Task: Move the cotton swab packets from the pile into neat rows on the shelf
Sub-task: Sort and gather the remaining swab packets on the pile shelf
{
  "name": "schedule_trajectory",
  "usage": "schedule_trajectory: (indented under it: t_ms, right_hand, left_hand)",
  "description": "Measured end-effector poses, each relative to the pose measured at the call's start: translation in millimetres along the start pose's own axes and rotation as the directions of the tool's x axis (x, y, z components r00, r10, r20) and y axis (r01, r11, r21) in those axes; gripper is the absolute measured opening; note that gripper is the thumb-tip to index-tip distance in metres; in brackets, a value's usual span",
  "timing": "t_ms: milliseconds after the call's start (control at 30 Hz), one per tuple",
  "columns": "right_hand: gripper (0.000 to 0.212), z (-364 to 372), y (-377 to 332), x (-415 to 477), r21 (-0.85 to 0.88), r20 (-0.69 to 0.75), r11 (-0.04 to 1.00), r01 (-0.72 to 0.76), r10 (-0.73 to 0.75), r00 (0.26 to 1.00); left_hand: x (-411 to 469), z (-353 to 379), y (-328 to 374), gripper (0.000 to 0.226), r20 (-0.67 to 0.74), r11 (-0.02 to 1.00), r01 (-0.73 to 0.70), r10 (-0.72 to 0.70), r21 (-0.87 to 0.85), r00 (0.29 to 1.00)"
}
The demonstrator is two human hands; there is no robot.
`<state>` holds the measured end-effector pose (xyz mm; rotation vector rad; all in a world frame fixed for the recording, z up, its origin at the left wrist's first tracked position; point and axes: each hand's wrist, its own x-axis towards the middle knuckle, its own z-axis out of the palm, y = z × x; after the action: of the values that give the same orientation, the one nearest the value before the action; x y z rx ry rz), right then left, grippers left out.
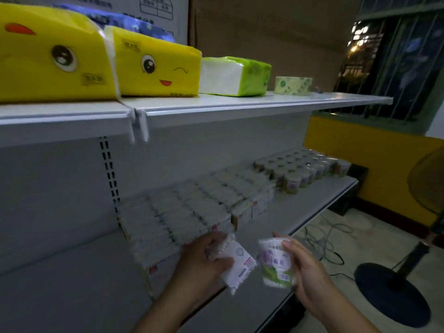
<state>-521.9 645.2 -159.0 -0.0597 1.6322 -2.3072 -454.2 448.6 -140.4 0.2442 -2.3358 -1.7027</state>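
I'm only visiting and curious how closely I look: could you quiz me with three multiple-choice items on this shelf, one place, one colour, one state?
1. Where do the round swab tubs stand? A upper shelf B lower shelf, far right C floor
2. The winking-face tissue pack is: A yellow B blue C red
3. The right hand: A empty B grips a swab tub C presses the shelf
Answers: B, they stand beyond the packet rows; A, its wrap is yellow; B, it curls round the tub.

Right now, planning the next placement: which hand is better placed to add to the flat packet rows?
Likely the left hand: its flat packet sits right beside the rows. The right hand holds a round tub, farther out.
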Motion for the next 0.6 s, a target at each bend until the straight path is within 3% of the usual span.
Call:
schedule_trajectory:
  t_ms: [67, 133, 233, 367, 433, 600]
  right_hand:
    - [0.017, -11, -15, 26, -0.025, -0.024, 0.999, 0.035, -0.036, 0.999]
    - [0.02, -17, -30, 51, -0.048, -0.018, 0.995, 0.088, -0.089, 0.996]
    - [0.023, -24, -42, 80, -0.048, 0.073, 0.988, 0.144, -0.141, 0.987]
    - [0.023, -49, -49, 108, -0.029, 0.167, 0.992, 0.123, -0.117, 0.979]
    - [0.014, -66, -54, 118, -0.048, 0.208, 0.99, 0.132, -0.12, 0.971]
    - [0.039, -99, -71, 132, -0.136, 0.302, 0.979, 0.153, -0.106, 0.947]
  left_hand:
    - [16, 4, 13, 0.035, -0.027, 0.97, -0.117, 0.126, 0.213, 0.992]
    - [30, 12, 20, 0.036, -0.071, 0.874, -0.177, 0.234, 0.453, 0.97]
    - [51, 27, 17, 0.039, -0.103, 0.584, -0.086, 0.282, 0.807, 0.954]
    - [66, 42, 6, 0.034, -0.137, 0.352, 0.051, 0.224, 0.935, 0.965]
    - [70, 43, 0, 0.034, -0.158, 0.287, 0.09, 0.222, 0.954, 0.962]
    - [72, 48, -1, 0.04, -0.183, 0.144, 0.158, 0.18, 0.977, 0.966]
